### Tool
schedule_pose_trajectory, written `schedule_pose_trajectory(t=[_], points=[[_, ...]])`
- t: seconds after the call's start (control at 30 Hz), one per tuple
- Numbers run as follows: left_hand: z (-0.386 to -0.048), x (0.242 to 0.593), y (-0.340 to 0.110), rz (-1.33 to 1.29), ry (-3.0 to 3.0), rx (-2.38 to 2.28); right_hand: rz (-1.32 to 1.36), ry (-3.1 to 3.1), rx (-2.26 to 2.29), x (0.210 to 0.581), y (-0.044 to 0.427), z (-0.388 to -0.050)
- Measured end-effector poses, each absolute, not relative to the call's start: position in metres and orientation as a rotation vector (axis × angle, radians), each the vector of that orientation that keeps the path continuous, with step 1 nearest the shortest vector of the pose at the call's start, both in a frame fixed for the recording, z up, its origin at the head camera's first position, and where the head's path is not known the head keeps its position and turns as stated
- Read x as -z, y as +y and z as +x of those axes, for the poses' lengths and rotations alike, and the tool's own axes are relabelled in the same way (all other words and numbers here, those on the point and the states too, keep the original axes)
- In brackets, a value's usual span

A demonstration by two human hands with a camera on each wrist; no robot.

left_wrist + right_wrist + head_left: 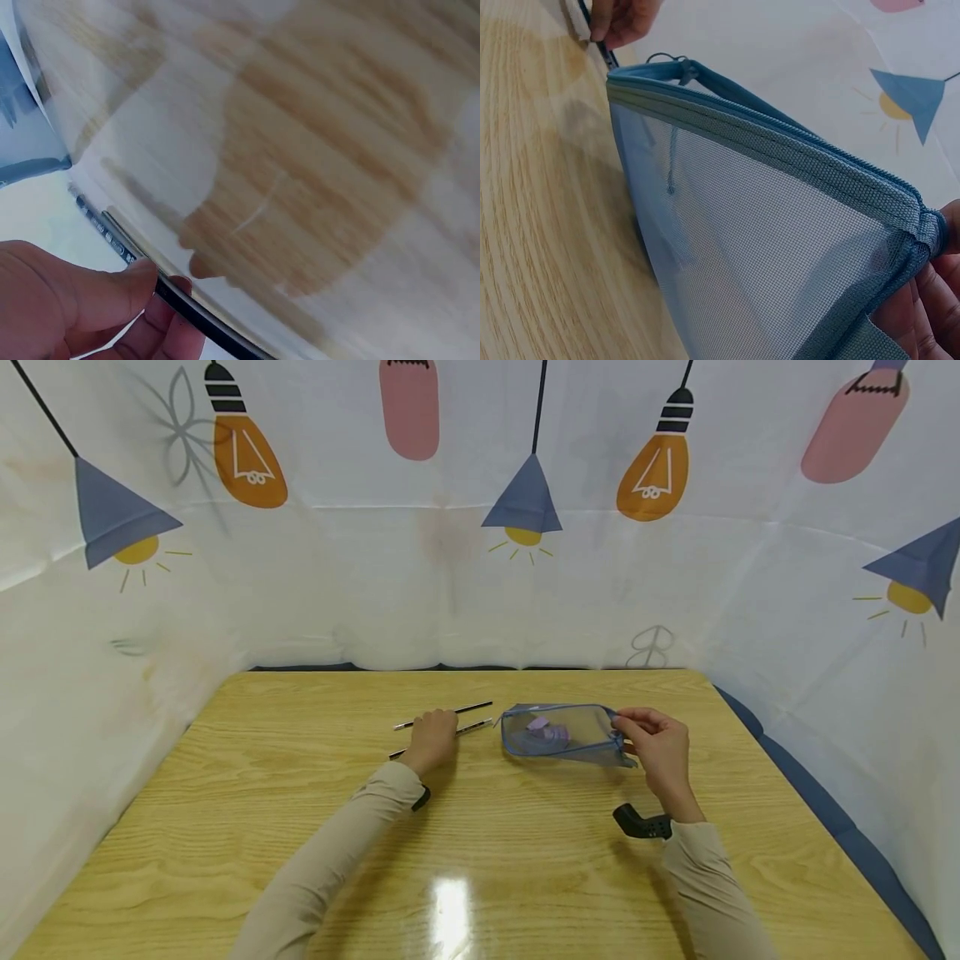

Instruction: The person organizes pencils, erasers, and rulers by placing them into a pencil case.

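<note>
A blue mesh zip pouch [592, 745] lies on the table with its zipper open; purple items [551, 732] show inside it. The right hand [663, 756] pinches the pouch's right end, and in the right wrist view the fingers [937, 300] hold the corner of the mesh pouch [727, 210]. Left of the pouch, the left hand [433, 739] pinches a dark pen [474, 726] between thumb and fingers; the left wrist view shows this hand [97, 307] on the pen [105, 231]. Another thin dark pen [474, 707] lies just behind the hand.
The wooden table [300, 827] extends around both hands. A white cloth [337, 585] printed with lamps and bulbs hangs behind and at the sides. Dark blue material [840, 827] shows along the table's right edge.
</note>
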State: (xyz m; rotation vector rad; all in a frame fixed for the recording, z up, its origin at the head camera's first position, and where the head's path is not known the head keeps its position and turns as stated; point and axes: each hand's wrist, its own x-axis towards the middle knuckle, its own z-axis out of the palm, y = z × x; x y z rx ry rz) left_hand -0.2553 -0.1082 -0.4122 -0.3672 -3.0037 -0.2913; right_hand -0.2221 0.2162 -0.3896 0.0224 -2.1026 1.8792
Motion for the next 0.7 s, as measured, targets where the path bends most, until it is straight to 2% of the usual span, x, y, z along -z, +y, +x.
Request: schedule_pose_trajectory(t=[0.37, 0.7], points=[[-0.2540, 0.4108, -0.1078, -0.340, -3.004, 0.370, 0.052, -2.096, -1.916, 0.3881, 0.2146, -0.2217], [-0.2496, 0.4080, -0.1129, -0.341, -2.988, 0.408, 0.234, -2.161, -1.828, 0.3889, 0.2139, -0.2228]])
